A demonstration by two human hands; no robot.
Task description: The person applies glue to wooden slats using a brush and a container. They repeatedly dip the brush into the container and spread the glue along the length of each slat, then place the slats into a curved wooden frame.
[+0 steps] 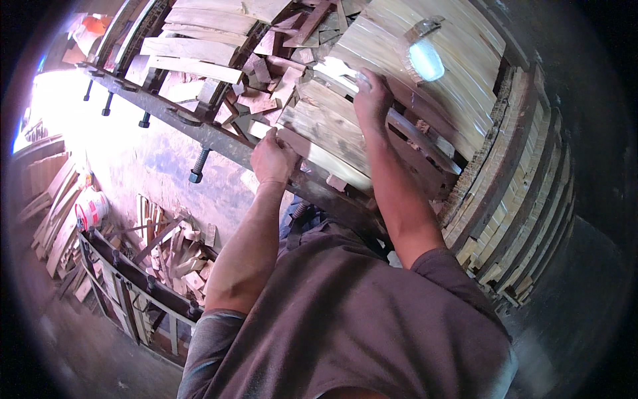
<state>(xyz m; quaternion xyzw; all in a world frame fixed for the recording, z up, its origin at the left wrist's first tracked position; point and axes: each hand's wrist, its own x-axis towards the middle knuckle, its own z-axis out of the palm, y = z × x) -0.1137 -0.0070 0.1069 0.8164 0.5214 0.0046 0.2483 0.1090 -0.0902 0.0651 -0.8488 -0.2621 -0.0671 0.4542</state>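
Note:
My left hand (pixel 274 158) is closed at the near edge of a pale wooden strip (pixel 325 158), its thumb and fingers around the strip's left part. Against that strip lie several flat boards (pixel 319 113) with grey stains, side by side. Past them my right hand (pixel 372 100) is closed, its fingertips by a shiny, pale long strip (pixel 419 133). Whatever sits between those fingers is too small and bright to make out. A wide panel of joined boards (pixel 458 86) lies beyond the right hand, bearing a pale-blue oblong thing (pixel 426 61) with a brown block beside it.
A dark metal beam (pixel 226 143) with hanging bolts (pixel 198 166) runs along the near side. Wood offcuts (pixel 272 86) are heaped at the far left of my hands. Stacked curved panels (pixel 512 186) stand at right. Lower left are a metal frame (pixel 133 286) and a white bucket (pixel 91 207).

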